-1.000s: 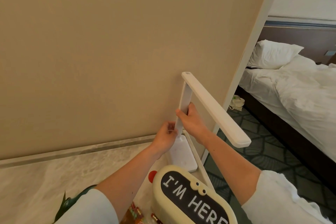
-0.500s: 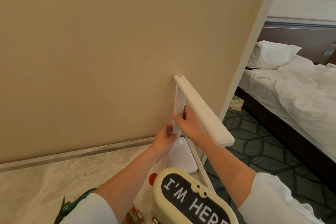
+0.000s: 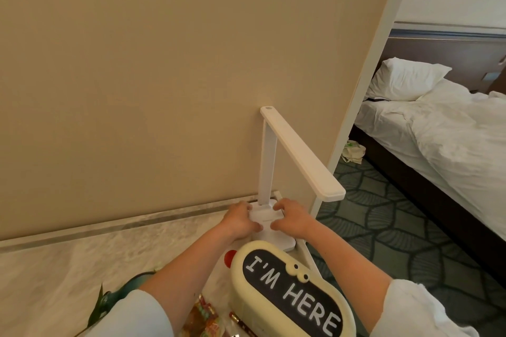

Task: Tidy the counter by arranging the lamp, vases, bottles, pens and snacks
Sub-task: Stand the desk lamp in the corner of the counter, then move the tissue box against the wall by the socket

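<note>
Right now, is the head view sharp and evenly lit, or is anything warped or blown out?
Head view: soft even light, no glare; lamp, left hand, right hand sharp; corner trim leans from wide-angle distortion; bedding bright, folds readable.

You can read one text here: "I'M HERE", in white capital letters on the black oval panel that fills the top of the cream case nearest you on the desk. The words run slantwise from upper left to lower right. The snack packet beside the case carries coloured print, too blurred to read.
</note>
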